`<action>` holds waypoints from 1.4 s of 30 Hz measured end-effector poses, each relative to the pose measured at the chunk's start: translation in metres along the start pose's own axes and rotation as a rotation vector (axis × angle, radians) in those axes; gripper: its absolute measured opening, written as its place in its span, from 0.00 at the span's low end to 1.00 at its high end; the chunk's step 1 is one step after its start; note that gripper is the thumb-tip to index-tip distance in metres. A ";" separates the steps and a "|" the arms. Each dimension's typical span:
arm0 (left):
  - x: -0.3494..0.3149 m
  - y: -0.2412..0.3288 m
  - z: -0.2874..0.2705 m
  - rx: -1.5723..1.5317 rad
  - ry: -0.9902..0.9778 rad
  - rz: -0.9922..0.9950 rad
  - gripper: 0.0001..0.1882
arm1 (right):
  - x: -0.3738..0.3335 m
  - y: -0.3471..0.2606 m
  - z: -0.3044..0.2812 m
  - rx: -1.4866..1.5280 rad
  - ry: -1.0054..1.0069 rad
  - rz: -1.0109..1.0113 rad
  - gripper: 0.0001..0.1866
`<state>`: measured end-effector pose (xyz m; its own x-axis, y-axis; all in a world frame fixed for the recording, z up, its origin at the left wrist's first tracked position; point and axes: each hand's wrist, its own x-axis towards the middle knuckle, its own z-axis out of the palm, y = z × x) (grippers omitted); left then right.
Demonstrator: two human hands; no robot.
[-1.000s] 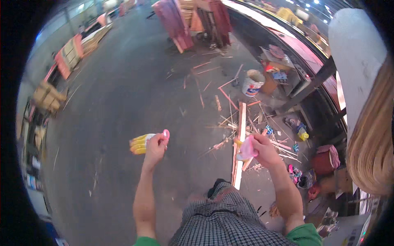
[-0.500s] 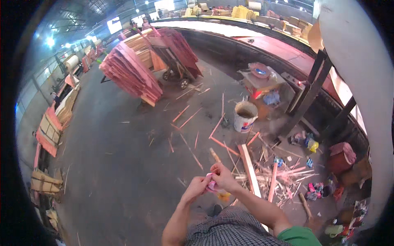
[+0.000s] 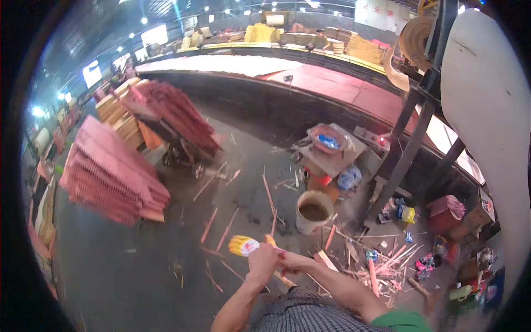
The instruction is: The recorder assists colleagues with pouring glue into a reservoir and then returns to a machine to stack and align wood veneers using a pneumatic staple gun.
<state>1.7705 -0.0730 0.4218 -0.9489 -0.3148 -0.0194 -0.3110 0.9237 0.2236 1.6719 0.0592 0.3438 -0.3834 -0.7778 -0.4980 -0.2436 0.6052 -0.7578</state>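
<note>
A work glove (image 3: 243,245) with yellow fingers and a white back sticks out to the left, past my left hand (image 3: 263,261). My left fingers are closed round its cuff end. Close against it is my right hand (image 3: 293,262), also closed, with pink-and-white fabric between the two hands. Another yellow glove tip points upward just above them; whether it belongs to a second glove, I cannot tell. Both hands are bare and held in front of my checked apron (image 3: 315,312). The inner fingers of both hands are partly hidden.
Ahead stands a white bucket (image 3: 315,212). Wood strips and scraps (image 3: 387,271) litter the floor at right. Pink sheets (image 3: 113,171) lean in a stack at left by a wheeled cart (image 3: 182,155). A dark metal post (image 3: 395,157) rises at right beside a long conveyor (image 3: 332,83).
The view has swung to the right. Instead of a crumpled pink-and-white bundle with yellow below it, a glove with yellow fingers now extends out to the left of my hands.
</note>
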 end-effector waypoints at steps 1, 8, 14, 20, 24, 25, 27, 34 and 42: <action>0.034 -0.010 -0.010 0.061 0.030 0.125 0.11 | 0.021 -0.011 -0.034 0.548 -0.142 0.137 0.12; 0.276 -0.097 -0.017 0.128 -0.108 0.232 0.11 | 0.219 -0.029 -0.195 1.846 -0.307 0.046 0.17; 0.496 -0.131 -0.023 0.006 -0.207 0.183 0.18 | 0.411 -0.075 -0.362 2.027 0.320 -0.107 0.22; 0.707 -0.174 -0.093 -0.335 -0.092 0.048 0.17 | 0.548 -0.148 -0.509 1.722 0.049 -0.553 0.27; 0.844 -0.211 -0.094 -0.327 0.227 0.028 0.15 | 0.661 -0.140 -0.582 1.465 0.231 -0.555 0.23; 0.876 -0.209 -0.086 -0.216 0.231 0.106 0.14 | 0.697 -0.133 -0.607 1.279 0.329 -0.325 0.22; 0.940 -0.196 -0.090 0.107 0.345 0.355 0.09 | 0.762 -0.114 -0.654 1.605 0.126 -0.262 0.21; 1.187 -0.237 -0.091 -0.156 0.154 0.460 0.08 | 0.903 -0.180 -0.856 1.911 0.265 -0.257 0.24; 1.418 -0.237 -0.139 -0.422 0.082 0.646 0.09 | 1.021 -0.213 -1.077 1.747 0.994 -0.611 0.20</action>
<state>0.5065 -0.7689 0.4769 -0.9233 0.2275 0.3095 0.3645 0.7732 0.5190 0.3733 -0.6818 0.4512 -0.9766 -0.0790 -0.2002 0.1723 -0.8442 -0.5076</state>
